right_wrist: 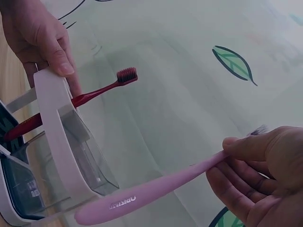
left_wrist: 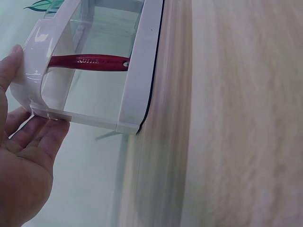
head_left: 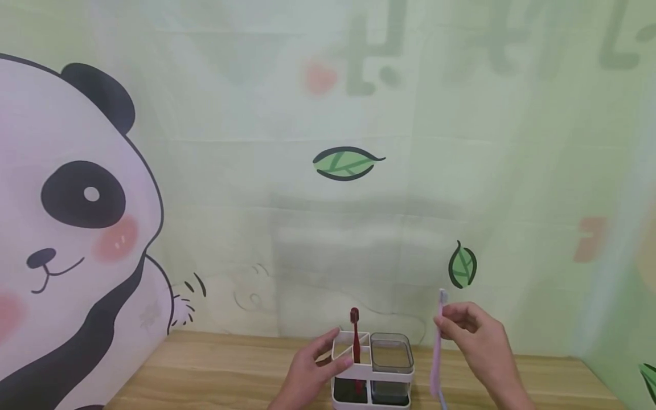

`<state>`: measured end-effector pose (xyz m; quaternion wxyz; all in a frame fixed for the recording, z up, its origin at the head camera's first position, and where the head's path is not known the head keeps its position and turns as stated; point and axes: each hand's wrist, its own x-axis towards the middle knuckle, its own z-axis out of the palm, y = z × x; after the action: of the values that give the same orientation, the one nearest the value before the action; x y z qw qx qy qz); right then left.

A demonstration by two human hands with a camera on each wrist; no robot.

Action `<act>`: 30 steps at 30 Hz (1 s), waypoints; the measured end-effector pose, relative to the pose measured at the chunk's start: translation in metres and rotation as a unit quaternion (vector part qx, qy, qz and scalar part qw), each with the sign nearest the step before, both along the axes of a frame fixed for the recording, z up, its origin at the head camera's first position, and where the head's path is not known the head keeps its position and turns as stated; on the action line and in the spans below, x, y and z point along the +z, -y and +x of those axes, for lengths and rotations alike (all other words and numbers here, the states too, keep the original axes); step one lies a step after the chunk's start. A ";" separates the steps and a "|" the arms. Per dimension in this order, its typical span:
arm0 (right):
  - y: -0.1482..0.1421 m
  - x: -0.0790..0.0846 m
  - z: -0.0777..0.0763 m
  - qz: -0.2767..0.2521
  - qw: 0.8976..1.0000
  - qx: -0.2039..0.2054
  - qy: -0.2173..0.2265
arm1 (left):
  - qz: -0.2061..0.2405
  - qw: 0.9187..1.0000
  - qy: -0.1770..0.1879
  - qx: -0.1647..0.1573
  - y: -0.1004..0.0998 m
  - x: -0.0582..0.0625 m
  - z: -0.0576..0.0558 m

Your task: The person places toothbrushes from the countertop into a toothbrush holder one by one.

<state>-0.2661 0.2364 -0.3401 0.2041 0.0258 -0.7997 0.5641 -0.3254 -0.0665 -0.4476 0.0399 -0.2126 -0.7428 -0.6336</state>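
A white toothbrush holder [head_left: 374,376] stands on the wooden table, with a clear cup [head_left: 392,353] in its right half. Inside its divided left half, a red toothbrush [head_left: 356,336] stands bristles up, its handle [left_wrist: 90,62] reaching down to the base. My left hand [head_left: 312,370] grips the holder's upper rim at the left, thumb in front and fingers behind. To the right of the holder, my right hand [head_left: 479,344] pinches a pink toothbrush [right_wrist: 156,191] just below its head. That brush hangs bristles up, its handle end apart from the table in the head view.
The wooden tabletop [head_left: 230,364] runs back to a pale green cloth backdrop [head_left: 230,171]. Printed on the cloth are a large panda [head_left: 77,228] at the left and green leaves [head_left: 344,164].
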 end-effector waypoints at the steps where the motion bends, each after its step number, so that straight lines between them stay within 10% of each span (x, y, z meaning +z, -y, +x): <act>1: 0.001 0.000 0.000 0.000 1.000 -0.001 -0.007 | 0.001 1.000 -0.002 -0.001 0.000 0.000 0.000; 30: 0.048 0.003 0.007 -0.013 0.993 -0.018 -0.117 | 0.003 1.000 0.003 -0.001 0.000 0.001 0.001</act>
<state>-0.2590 0.1883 -0.3371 0.3061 0.0748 -0.7635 0.5637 -0.3248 -0.0664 -0.4471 0.0373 -0.2115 -0.7406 -0.6367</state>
